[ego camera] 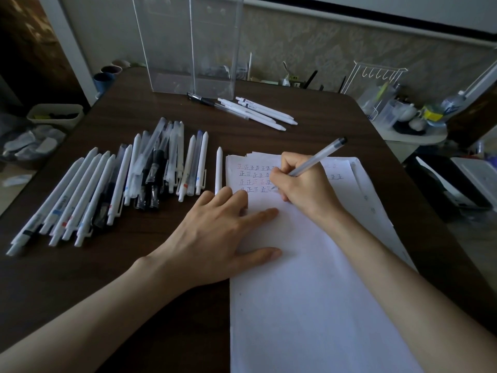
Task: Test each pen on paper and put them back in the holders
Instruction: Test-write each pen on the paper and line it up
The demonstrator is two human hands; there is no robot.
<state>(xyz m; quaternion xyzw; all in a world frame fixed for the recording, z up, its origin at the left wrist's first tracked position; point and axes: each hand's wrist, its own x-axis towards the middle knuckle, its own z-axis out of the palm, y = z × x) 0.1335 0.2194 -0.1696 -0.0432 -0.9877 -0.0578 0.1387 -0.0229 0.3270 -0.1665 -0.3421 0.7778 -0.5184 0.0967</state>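
Dim light, and a dark wood table (161, 292) fills the room. Behind it runs a pale patterned wall (336, 47), off its far right corner a white wire rack (376, 84), left of it a floor bin (51, 121).

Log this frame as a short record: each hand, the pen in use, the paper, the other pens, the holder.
right hand: grips a clear pen, tip on the paper
left hand: flat, fingers pressing the paper's left edge
paper: rows of test marks at the top, blank below
pile of pens: lying on the table, left of the paper
few pens: lying in front of the holder
holder: clear, upright at the table's far side
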